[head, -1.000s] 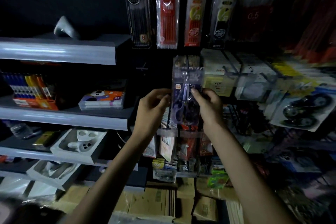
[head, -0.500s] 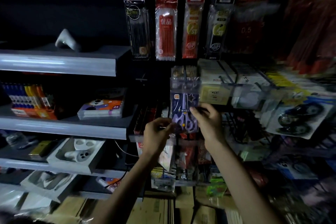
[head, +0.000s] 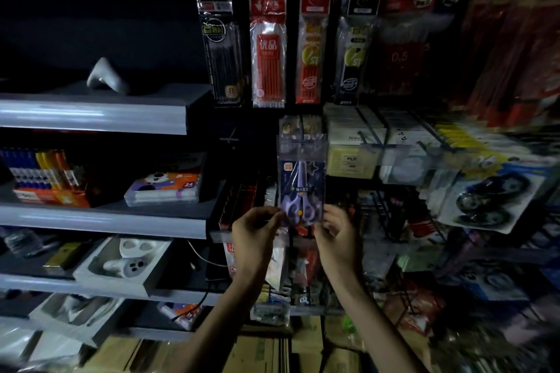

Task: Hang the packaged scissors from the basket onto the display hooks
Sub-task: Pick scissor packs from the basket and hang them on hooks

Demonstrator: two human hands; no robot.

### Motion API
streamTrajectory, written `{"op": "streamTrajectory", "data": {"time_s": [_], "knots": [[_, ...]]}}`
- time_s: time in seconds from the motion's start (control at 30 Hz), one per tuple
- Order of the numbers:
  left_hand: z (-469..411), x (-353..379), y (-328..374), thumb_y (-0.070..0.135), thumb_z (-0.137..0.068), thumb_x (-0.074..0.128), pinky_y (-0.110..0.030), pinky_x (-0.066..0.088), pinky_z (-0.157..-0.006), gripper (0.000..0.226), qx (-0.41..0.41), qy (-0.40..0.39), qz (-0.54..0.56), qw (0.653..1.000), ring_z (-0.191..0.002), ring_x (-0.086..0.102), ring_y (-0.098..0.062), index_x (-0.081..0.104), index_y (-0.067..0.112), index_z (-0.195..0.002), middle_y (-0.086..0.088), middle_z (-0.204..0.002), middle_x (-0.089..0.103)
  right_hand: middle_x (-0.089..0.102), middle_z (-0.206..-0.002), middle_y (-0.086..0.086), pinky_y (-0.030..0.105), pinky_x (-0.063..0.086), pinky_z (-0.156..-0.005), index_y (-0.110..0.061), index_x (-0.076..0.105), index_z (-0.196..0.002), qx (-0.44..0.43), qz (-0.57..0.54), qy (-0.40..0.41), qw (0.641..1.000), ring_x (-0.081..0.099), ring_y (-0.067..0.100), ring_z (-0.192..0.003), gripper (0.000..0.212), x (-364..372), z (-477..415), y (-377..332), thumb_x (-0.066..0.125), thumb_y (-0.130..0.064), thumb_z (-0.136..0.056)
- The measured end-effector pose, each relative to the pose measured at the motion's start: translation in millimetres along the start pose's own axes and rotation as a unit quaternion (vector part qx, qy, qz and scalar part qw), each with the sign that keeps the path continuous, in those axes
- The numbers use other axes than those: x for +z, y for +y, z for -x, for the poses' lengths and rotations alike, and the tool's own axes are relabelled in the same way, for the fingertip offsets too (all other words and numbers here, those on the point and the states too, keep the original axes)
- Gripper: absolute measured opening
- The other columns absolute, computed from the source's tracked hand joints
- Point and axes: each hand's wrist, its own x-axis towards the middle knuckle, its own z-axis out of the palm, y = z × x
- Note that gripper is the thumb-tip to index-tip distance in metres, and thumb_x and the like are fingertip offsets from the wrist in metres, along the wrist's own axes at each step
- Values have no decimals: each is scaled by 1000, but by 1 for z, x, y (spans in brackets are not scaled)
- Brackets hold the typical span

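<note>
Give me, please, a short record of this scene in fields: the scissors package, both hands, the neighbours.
package: packaged scissors, purple handles, upright, top at a display hook
left hand: pinches its lower left corner
right hand: pinches its lower right corner
above: hanging pen refill packs
left side: grey shelves
basket: not in view

Purple scissors (head: pixel 298 207) with yellow pivot on dark blue starred card; red refill pack (head: pixel 268 51); grey shelves (head: pixel 91 113).
</note>
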Motion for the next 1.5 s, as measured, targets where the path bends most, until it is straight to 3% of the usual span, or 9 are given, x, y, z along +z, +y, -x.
{"op": "streamTrajectory", "data": {"time_s": [0.2, 0.27, 0.4, 0.57, 0.67, 0.93, 1.17, 1.33, 1.5], "knots": [[9, -1, -7, 28, -93, 76, -32, 61, -85, 25, 0, -18, -23, 1000, -103, 75, -10, 78, 20, -117, 7, -107, 80, 68, -121, -7, 15, 51, -88, -23, 61, -137, -8, 18, -26, 999, 62, 0, -109, 44, -3, 3, 5, 65, -9, -95], [12, 1, -3, 37, -89, 74, -26, 61, -82, 36, -9, -27, -8, 1000, -103, 75, -8, 76, 21, -121, 6, -110, 79, 66, -125, -8, 13, 48, -87, -24, 57, -143, 0, 16, -36, 999, 61, 1, -112, 52, -3, 3, 6, 66, -7, -95], [5, 5, -2, 20, -97, 72, -24, 60, -79, 25, -17, -23, 9, 1000, -101, 75, -9, 76, 20, -122, 1, -110, 80, 68, -115, -9, 14, 53, -80, -27, 54, -146, 10, 23, -38, 999, 64, -3, -101, 59, -2, -3, 3, 67, -5, -93], [-5, 8, -1, 21, -99, 71, -31, 60, -86, 26, -19, -24, 10, 999, -105, 74, -8, 74, 18, -125, 3, -113, 79, 70, -106, -6, 6, 42, -57, -29, 54, -145, 30, 26, -47, 998, 62, -1, -83, 56, 1, -15, -2, 65, -7, -95], [-12, 13, -5, 10, -101, 66, -31, 61, -92, 28, -20, -22, -6, 1000, -109, 73, -9, 72, 13, -129, 0, -118, 77, 69, -105, -7, 15, 43, -61, -30, 50, -149, 56, 21, -55, 997, 63, 5, -83, 60, 7, -25, -2, 65, -8, -95], [-41, 19, -8, 10, -99, 67, -36, 61, -95, 31, -5, 7, -46, 999, -109, 73, -14, 72, 11, -130, -4, -117, 77, 62, -91, -9, 5, 39, -52, -23, 53, -146, 81, 8, -73, 994, 54, 1, -73, 51, 15, -50, -17, 61, -9, -98], [-53, 25, -15, 12, -98, 71, -34, 60, -94, 30, -5, 5, -65, 998, -107, 73, -13, 72, 12, -128, -3, -116, 77, 65, -126, 11, 28, 45, -86, -14, 49, -147, 112, -25, -81, 990, 59, 16, -103, 54, 27, -62, -20, 66, -10, -95], [-56, 27, -24, 13, -95, 71, -45, 58, -102, 35, -36, -7, -68, 997, -113, 72, -13, 71, 11, -130, -1, -120, 77, 60, -129, 12, 13, 42, -73, -2, 53, -138, 116, -25, -82, 990, 54, 14, -106, 46, 27, -61, -15, 64, 1, -93], [-63, 29, -29, 17, -95, 69, -48, 59, -100, 34, -53, -25, -62, 996, -111, 73, -15, 72, 14, -129, 1, -117, 78, 59, -134, 13, 23, 40, -90, -4, 54, -138, 110, -25, -94, 989, 52, 12, -112, 46, 26, -64, -13, 62, 3, -94]]}}
